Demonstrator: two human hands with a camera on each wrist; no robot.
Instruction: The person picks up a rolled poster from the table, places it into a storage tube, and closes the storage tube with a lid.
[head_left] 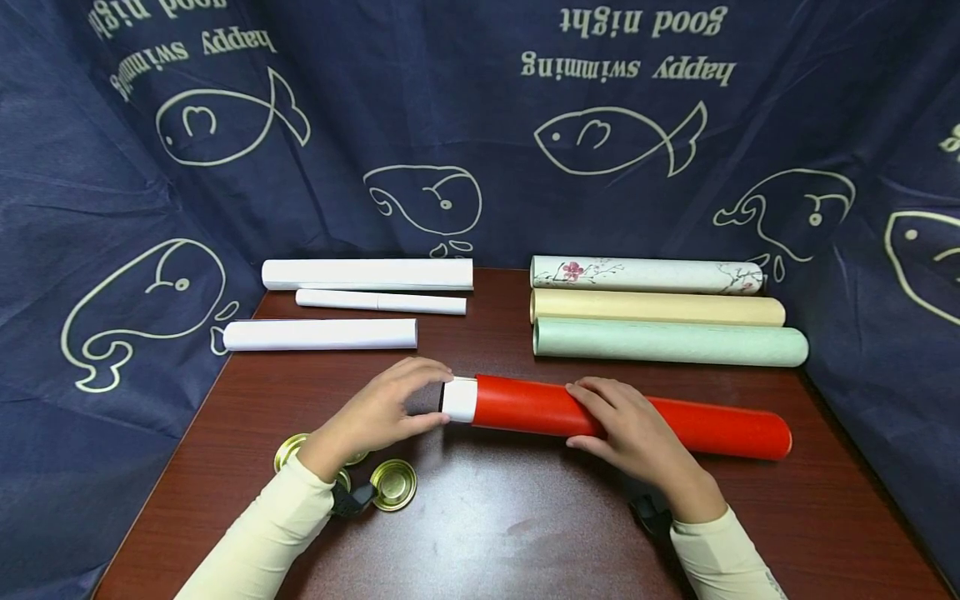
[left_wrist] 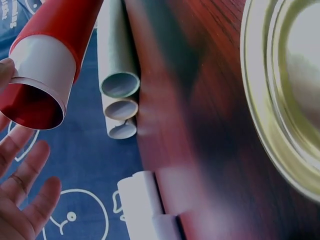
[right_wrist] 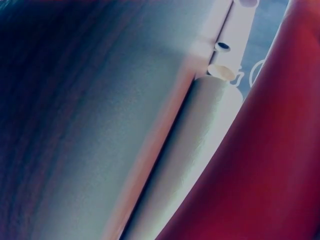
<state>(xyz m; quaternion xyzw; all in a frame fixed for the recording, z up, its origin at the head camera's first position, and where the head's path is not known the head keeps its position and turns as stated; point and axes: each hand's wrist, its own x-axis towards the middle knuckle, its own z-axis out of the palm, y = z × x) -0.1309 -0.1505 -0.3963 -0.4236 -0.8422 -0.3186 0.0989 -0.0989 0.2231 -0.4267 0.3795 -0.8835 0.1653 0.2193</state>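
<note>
A red tube [head_left: 525, 406] lies slightly slanted across the middle of the dark table. From its left end sticks a white paper roll [head_left: 459, 400], whose hollow inside looks dark red in the left wrist view. My left hand [head_left: 386, 407] pinches the roll's protruding end, thumb on the near side and fingertips on the far side. In the left wrist view the other fingers [left_wrist: 30, 170] spread beneath the rim. My right hand [head_left: 630, 429] grips the red tube around its middle, pressing from above. The right wrist view shows the red tube [right_wrist: 265, 150] but no fingers.
Several gold metal lids [head_left: 393, 485] lie by my left wrist. Behind, on the left, are white rolls [head_left: 322, 335], one of them thin. On the right lie a green tube [head_left: 667, 342], a cream tube [head_left: 660, 307] and a flowered tube [head_left: 652, 275]. Navy cloth [head_left: 420, 108] hangs around.
</note>
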